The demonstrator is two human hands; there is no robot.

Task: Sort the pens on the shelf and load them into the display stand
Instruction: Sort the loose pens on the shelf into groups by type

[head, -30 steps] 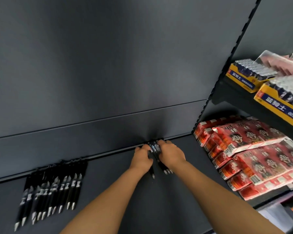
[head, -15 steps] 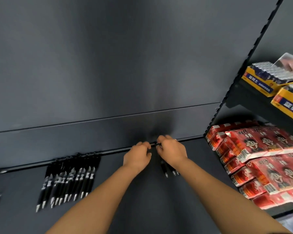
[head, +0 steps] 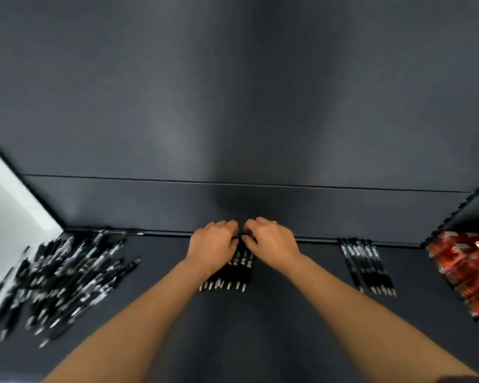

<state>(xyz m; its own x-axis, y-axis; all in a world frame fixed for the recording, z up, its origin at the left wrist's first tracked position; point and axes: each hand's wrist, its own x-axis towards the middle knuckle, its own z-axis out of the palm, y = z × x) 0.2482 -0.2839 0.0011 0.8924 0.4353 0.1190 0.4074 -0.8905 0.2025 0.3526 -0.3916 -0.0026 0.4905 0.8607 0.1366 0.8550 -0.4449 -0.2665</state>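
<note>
– Squaring up the middle row of pens [head: 234,272], is that the step?

– That's my reading. The row lies on the shelf [head: 260,327], tips toward the near edge and far ends close to the back panel [head: 233,203]. That panel likely serves as a stop to line them up.

– And the hands?

– The left hand [head: 212,246] and right hand [head: 271,241] sit side by side over the far ends, fingers curled down, fingertips almost meeting. I cannot tell whether they pinch a single pen or only press on the ends.

– What else is there?

– A loose heap of pens [head: 64,275] lies to the left, beside a white board [head: 9,205]. A tidy blue-labelled row [head: 367,265] lies to the right, well apart, probably to separate the kinds. Red packets [head: 465,272] fill the far right.

– The display stand?

– Not in view, so I'd judge the loading hasn't begun.
</note>
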